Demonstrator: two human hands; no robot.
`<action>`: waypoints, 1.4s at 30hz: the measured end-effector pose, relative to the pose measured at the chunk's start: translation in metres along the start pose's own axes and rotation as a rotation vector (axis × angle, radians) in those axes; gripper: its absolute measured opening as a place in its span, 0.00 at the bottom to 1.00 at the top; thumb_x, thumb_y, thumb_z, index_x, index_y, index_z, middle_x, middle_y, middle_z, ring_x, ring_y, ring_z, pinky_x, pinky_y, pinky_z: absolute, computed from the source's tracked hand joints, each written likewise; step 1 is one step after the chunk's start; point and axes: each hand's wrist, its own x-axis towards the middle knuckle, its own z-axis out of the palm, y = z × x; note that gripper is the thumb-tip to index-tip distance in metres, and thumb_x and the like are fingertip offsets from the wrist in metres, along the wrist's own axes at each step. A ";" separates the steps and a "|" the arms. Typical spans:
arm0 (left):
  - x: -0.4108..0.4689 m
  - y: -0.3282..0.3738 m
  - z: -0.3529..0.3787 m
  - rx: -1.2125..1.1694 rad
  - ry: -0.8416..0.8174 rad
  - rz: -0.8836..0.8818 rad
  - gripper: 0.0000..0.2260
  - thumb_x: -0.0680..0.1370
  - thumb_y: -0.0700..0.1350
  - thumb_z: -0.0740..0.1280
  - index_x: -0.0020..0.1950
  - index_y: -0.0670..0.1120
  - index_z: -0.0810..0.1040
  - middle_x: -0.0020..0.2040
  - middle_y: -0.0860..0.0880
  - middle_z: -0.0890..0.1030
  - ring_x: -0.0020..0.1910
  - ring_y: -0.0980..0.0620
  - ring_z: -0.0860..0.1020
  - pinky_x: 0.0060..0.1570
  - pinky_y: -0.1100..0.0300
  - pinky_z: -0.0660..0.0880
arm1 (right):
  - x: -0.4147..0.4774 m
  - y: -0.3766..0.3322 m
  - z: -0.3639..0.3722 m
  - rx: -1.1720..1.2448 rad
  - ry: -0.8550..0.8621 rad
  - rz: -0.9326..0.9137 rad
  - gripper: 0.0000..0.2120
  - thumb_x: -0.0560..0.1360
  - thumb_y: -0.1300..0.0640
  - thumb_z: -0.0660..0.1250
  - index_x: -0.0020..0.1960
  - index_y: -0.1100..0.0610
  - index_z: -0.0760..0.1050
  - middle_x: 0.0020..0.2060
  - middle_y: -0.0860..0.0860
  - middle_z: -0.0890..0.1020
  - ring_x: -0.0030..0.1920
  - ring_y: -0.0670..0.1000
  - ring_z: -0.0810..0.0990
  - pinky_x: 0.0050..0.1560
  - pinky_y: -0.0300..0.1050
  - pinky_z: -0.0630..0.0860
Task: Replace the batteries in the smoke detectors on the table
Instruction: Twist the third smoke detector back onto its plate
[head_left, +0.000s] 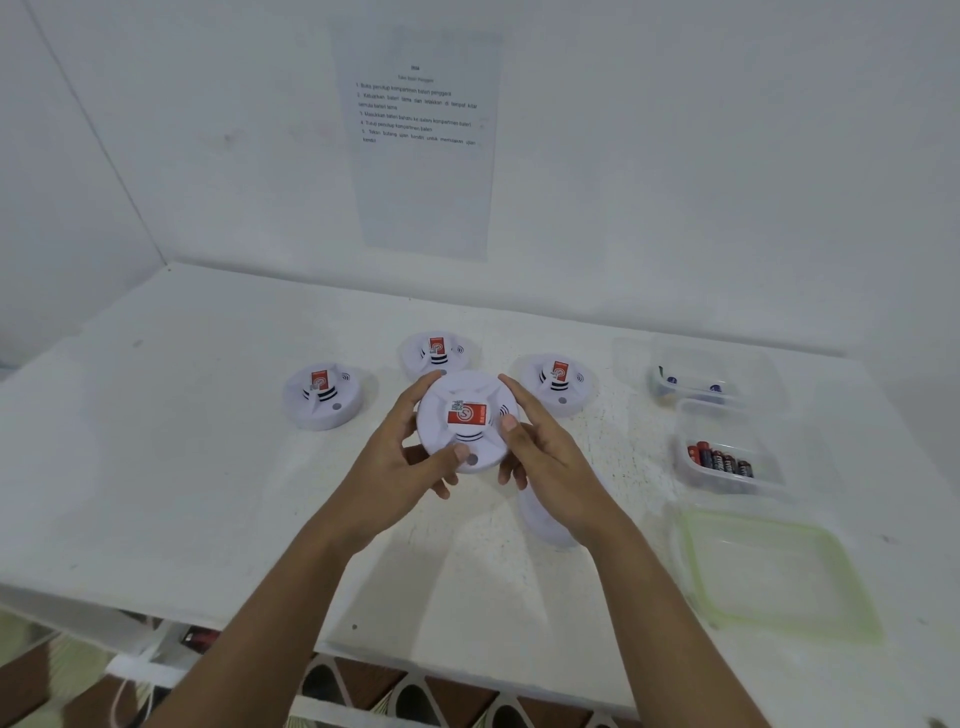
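White table (182, 441) | left hand (410, 462), right hand (543, 452) clamp smoke detector (465, 415) — white piece (545, 522) under right wrist half-hidden

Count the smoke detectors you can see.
4. The held detector is between the left hand and right hand; three sit on the table: left detector, back detector, right detector. A white shape under the right wrist may be a fifth.

Detector (467, 415) between left hand (410, 447), right hand (540, 447)

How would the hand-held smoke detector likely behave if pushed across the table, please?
The smoke detector looks like rigid moulded plastic, so probably stiff. Its wide, flat disc shape should slide rather than tip. Smooth surface: possibly slippery.
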 end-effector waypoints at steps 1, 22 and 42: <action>0.000 0.001 -0.002 0.014 -0.001 0.001 0.28 0.76 0.42 0.72 0.72 0.61 0.67 0.58 0.55 0.80 0.45 0.45 0.81 0.41 0.52 0.81 | 0.000 0.000 0.000 -0.002 0.003 0.005 0.21 0.84 0.48 0.58 0.76 0.40 0.62 0.45 0.39 0.83 0.37 0.43 0.78 0.40 0.34 0.75; 0.002 0.008 -0.020 0.087 0.064 0.013 0.26 0.75 0.40 0.73 0.67 0.63 0.70 0.57 0.63 0.80 0.55 0.53 0.81 0.42 0.63 0.77 | 0.006 -0.004 0.009 -0.030 -0.041 -0.063 0.27 0.81 0.55 0.67 0.74 0.39 0.62 0.58 0.46 0.82 0.40 0.40 0.79 0.41 0.35 0.76; 0.010 -0.008 -0.027 0.322 0.172 0.051 0.29 0.74 0.46 0.74 0.72 0.55 0.69 0.60 0.57 0.79 0.43 0.52 0.83 0.47 0.61 0.80 | 0.024 0.008 0.013 -0.188 -0.041 0.012 0.27 0.80 0.46 0.68 0.75 0.37 0.63 0.58 0.45 0.82 0.46 0.42 0.82 0.50 0.41 0.80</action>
